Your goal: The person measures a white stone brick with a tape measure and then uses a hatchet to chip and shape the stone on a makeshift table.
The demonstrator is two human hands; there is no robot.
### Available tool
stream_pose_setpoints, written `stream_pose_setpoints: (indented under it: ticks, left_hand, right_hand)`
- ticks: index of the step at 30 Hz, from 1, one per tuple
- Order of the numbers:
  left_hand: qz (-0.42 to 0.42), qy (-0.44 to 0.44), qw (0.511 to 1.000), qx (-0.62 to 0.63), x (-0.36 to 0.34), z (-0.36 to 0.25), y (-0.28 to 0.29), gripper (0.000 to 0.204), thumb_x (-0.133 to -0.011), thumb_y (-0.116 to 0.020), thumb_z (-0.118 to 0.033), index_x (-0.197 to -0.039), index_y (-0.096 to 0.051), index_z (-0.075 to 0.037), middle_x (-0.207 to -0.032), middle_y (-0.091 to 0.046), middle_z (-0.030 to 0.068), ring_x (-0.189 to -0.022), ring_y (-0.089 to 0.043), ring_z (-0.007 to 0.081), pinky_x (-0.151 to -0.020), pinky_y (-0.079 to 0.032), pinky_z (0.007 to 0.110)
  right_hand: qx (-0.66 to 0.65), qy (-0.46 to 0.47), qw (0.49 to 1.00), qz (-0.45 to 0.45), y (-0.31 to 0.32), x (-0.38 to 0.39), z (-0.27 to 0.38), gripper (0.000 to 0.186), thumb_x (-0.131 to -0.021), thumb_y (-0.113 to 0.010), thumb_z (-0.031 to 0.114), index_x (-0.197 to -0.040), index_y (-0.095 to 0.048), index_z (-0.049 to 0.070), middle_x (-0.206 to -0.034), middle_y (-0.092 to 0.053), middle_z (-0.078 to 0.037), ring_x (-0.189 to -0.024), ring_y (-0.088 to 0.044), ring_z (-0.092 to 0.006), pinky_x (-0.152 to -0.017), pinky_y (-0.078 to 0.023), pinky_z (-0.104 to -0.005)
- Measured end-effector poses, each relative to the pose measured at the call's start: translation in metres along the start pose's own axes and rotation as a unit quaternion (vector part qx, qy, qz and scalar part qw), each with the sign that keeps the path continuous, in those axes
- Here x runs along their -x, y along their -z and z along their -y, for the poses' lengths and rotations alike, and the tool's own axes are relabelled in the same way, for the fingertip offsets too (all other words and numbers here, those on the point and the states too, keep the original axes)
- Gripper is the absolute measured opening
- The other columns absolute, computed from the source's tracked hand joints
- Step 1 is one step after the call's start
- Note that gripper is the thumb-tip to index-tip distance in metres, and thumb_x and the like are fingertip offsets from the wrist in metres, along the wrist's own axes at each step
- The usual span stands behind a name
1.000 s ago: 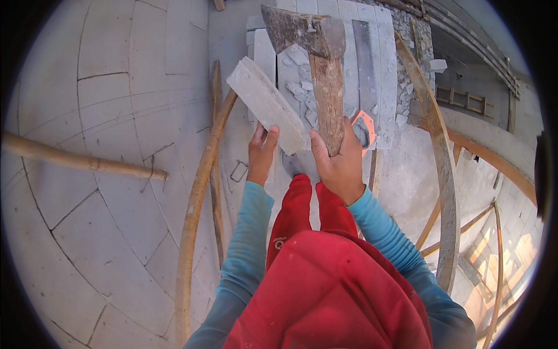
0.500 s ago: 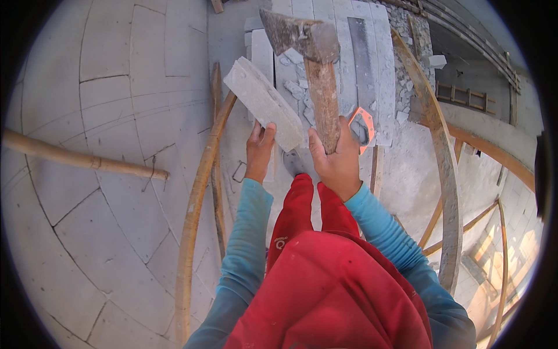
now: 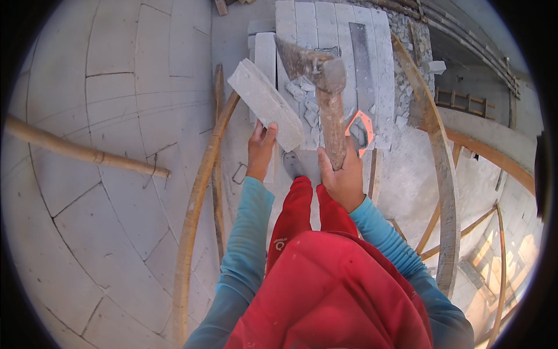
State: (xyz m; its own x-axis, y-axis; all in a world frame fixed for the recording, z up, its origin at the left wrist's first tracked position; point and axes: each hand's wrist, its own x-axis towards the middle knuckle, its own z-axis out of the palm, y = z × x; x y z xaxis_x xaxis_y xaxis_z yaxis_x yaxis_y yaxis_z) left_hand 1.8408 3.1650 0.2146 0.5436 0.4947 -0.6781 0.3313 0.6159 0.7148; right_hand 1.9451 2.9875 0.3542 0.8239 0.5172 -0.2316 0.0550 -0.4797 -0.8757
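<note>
My left hand (image 3: pixel 260 150) grips the lower end of a pale, rough block (image 3: pixel 264 99), which is tilted with its far end up to the left. Just right of it, my right hand (image 3: pixel 344 174) is closed on the wooden handle of an axe (image 3: pixel 332 125), whose dusty metal head is slightly blurred above broken pale chunks (image 3: pixel 311 116). Behind these is a platform of pale slabs (image 3: pixel 381 52) with a dark strip on it. A saw with an orange handle (image 3: pixel 361 119) lies at its near edge, beside the axe handle.
Wooden poles (image 3: pixel 197 192) and a long plank (image 3: pixel 442 186) stand either side of me. A round pole (image 3: pixel 87 151) reaches in from the left across large pale paved blocks (image 3: pixel 70 244). Rubble (image 3: pixel 401 87) lies right of the platform, beside a recess with a wooden ladder-like frame (image 3: pixel 465 102).
The axe has dropped toward me and slightly right, its head now lower over the chunks, and my right hand has moved down with it. The block stays in my left hand, barely moved.
</note>
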Motion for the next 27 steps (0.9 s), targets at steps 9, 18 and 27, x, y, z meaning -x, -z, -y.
stream_pose_setpoints:
  ticks: [9, 18, 27]
  left_hand:
    - [-0.009, -0.006, 1.0, -0.026, 0.001, -0.004, -0.002, 0.071, -0.103, -0.067, -0.027, -0.159, -0.033, 0.001, -0.145, -0.055, 0.0109, -0.13, -0.054, 0.0183, -0.108, -0.044, 0.032]
    - [-0.005, 0.007, 1.0, -0.024, 0.004, 0.0, -0.005, 0.067, -0.103, -0.066, -0.029, -0.157, -0.038, -0.002, -0.144, -0.055, 0.0084, -0.129, -0.055, 0.0179, -0.107, -0.045, 0.032]
    - [-0.02, 0.008, 0.999, -0.027, 0.003, -0.005, -0.009, 0.065, -0.103, -0.066, -0.029, -0.156, -0.04, -0.002, -0.142, -0.057, 0.0082, -0.127, -0.056, 0.018, -0.107, -0.045, 0.031]
  right_hand:
    - [0.051, 0.007, 0.997, 0.052, 0.004, -0.001, -0.016, 0.037, -0.093, -0.07, 0.025, -0.11, -0.053, -0.003, -0.073, -0.065, -0.026, -0.065, -0.065, -0.048, -0.058, -0.049, -0.0531]
    - [0.136, 0.001, 0.986, 0.092, -0.018, 0.003, -0.077, 0.036, -0.094, -0.07, 0.025, -0.109, -0.054, -0.003, -0.068, -0.063, -0.026, -0.066, -0.065, -0.0491, -0.058, -0.049, -0.0518]
    - [-0.021, -0.009, 1.0, 0.018, 0.014, 0.01, -0.011, 0.036, -0.093, -0.071, 0.025, -0.108, -0.054, -0.003, -0.073, -0.065, -0.026, -0.065, -0.065, -0.0492, -0.061, -0.05, -0.0525]
